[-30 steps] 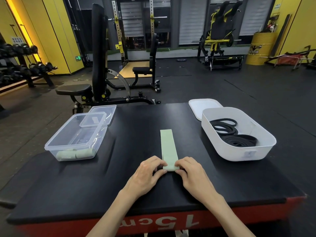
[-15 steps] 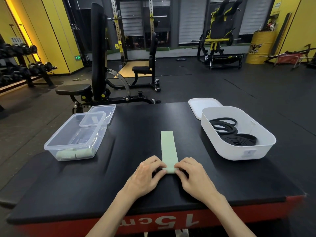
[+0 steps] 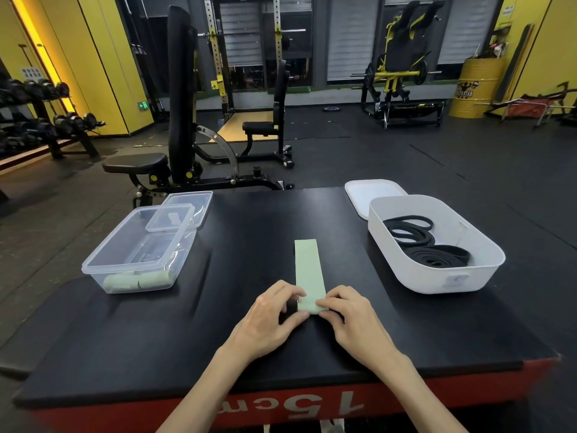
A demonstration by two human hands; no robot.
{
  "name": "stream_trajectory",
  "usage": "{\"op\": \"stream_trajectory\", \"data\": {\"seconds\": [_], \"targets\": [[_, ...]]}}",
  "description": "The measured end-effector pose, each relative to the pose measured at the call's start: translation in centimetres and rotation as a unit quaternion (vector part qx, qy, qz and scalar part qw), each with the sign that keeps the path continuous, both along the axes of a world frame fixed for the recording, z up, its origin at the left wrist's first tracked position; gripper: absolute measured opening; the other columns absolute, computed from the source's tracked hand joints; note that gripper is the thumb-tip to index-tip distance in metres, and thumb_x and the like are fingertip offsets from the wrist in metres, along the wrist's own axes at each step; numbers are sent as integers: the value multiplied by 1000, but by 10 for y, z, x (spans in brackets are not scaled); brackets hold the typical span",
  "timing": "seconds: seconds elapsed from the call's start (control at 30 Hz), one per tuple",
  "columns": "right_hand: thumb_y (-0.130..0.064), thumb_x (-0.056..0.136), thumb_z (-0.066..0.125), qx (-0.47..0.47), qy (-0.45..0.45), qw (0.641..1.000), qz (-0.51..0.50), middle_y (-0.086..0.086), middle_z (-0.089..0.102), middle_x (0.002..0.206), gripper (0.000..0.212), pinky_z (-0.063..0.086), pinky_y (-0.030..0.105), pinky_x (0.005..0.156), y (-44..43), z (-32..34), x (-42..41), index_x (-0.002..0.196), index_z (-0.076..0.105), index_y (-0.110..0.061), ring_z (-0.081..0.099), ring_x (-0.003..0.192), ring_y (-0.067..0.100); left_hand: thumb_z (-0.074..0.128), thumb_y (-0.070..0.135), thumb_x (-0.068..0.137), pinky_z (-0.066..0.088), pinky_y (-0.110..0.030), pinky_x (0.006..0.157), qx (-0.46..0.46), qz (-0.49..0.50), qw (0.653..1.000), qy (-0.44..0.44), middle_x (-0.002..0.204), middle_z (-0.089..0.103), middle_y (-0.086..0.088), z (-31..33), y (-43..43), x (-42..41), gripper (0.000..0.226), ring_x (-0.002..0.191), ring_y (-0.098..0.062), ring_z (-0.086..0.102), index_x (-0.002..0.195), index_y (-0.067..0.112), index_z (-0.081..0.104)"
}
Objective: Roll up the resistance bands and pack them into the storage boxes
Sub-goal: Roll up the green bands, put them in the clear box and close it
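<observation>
A pale green resistance band (image 3: 307, 267) lies flat on the black platform (image 3: 237, 332), running away from me. Its near end is curled into a small roll. My left hand (image 3: 271, 320) pinches that roll from the left and my right hand (image 3: 352, 317) pinches it from the right. A clear plastic box (image 3: 137, 248) at the left holds two rolled green bands (image 3: 137, 281). A white box (image 3: 434, 245) at the right holds coiled black bands (image 3: 427, 245).
A clear lid (image 3: 187, 207) leans on the clear box's far end. A white lid (image 3: 374, 195) lies behind the white box. Beyond the platform stand a black weight bench (image 3: 175, 120), a dumbbell rack (image 3: 40, 120) and a yellow barrel (image 3: 477, 85).
The roll at the band's near end has grown slightly and the flat part has shortened a little. Both hands stay at the near end, fingers shifted on the roll.
</observation>
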State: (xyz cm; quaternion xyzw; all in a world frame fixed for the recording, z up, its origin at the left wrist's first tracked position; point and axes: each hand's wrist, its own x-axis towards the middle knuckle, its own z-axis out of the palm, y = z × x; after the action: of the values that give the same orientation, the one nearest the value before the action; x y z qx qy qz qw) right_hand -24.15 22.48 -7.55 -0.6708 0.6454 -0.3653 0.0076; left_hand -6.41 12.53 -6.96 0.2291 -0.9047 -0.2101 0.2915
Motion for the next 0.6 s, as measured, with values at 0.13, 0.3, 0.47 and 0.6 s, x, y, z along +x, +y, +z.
{"op": "stream_trajectory", "data": {"seconds": [0.13,0.3,0.47,0.6], "targets": [[-9,84,68,2,9,1000,-9,-6,59,91,17,35,7,78,-3,-1,0,100,73,-14,56,85,9,61,29,90,39,-12,73,-13,-17,1000,-4,98,50,19,1,1,0,16,76,-6,47,104,25,58],[-18,87,66,4,5,1000,-11,-7,54,94,19,41,14,76,-2,-1,1,105,71,-15,50,88,7,65,25,88,36,-8,73,-1,-9,1000,-1,101,52,18,-1,-4,-1,16,75,-4,48,104,23,63],[-16,88,65,10,14,1000,-19,-6,51,92,21,40,17,73,-3,0,3,109,69,-15,46,84,6,64,24,90,35,-7,71,9,-1,1000,1,100,53,17,-2,-5,-3,16,73,-4,48,105,20,65],[-11,89,62,5,27,999,-20,-3,51,90,15,46,23,70,-3,-1,5,103,69,-12,50,83,12,62,25,91,36,-7,71,13,-3,1000,0,97,56,12,-3,-5,-3,17,72,-2,48,106,17,67]]}}
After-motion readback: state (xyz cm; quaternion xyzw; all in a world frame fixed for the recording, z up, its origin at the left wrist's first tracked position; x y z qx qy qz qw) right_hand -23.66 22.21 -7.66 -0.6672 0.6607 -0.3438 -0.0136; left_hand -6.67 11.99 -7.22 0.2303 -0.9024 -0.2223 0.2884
